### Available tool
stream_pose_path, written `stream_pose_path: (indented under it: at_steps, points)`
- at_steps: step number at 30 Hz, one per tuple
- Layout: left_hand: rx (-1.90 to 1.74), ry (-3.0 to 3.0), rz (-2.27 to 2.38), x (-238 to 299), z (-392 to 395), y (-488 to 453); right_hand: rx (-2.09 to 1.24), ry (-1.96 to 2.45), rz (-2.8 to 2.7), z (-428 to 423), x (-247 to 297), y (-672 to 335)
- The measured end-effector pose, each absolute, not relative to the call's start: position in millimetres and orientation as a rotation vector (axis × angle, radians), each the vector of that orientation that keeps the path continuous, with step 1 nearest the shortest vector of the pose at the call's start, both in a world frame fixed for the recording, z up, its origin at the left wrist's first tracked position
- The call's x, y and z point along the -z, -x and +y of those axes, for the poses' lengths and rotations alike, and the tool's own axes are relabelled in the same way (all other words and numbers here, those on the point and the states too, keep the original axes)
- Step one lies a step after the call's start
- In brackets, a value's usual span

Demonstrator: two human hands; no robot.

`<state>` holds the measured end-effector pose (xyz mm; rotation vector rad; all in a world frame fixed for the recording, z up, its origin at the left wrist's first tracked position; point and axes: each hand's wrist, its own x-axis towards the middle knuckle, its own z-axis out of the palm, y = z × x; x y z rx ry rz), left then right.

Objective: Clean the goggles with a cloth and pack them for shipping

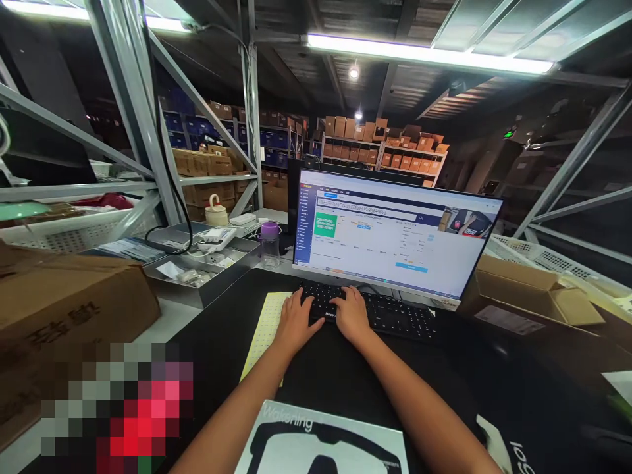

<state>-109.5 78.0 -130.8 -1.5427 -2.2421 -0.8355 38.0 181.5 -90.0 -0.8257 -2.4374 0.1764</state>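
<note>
Both of my hands rest on a black keyboard [402, 317] in front of a monitor [365, 253]. My left hand [296, 320] lies over the keyboard's left end, fingers spread on the keys and thumb stretched toward the middle. To its right, my right hand [353, 315] has its fingers apart on the keys, holding nothing. The lit monitor shows a web page with a green square and a small picture at its upper right. Partly under my left hand lies a yellow sheet [261, 329] with rows of small print. A white box [328, 428] marked "Wakening" lies between my forearms.
A closed cardboard box [64, 316] stands at the left, an open cardboard box [513, 289] at the right. Left of the monitor are a grey tray [197, 289] of small items and a purple-lidded bottle [270, 247]. A black mat [207, 355] covers the desk.
</note>
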Motion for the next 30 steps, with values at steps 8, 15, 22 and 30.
stream_pose_path:
  at_steps: [8,15,22,30]
  points:
    - [0.794,1.648,-2.174,129.1,78.1,109.9,-0.21,0.805,-2.446,178.6,77.5,-40.5]
    - [0.752,1.669,-2.164,128.1,77.8,111.7,-0.211,0.886,-2.43,165.4,80.7,-40.0]
    - [0.735,1.673,-2.148,130.0,78.0,112.9,-0.169,0.86,-2.474,166.3,86.9,-39.5]
    - [0.724,1.675,-2.166,129.1,77.6,112.6,-0.167,0.875,-2.484,165.9,87.1,-39.3]
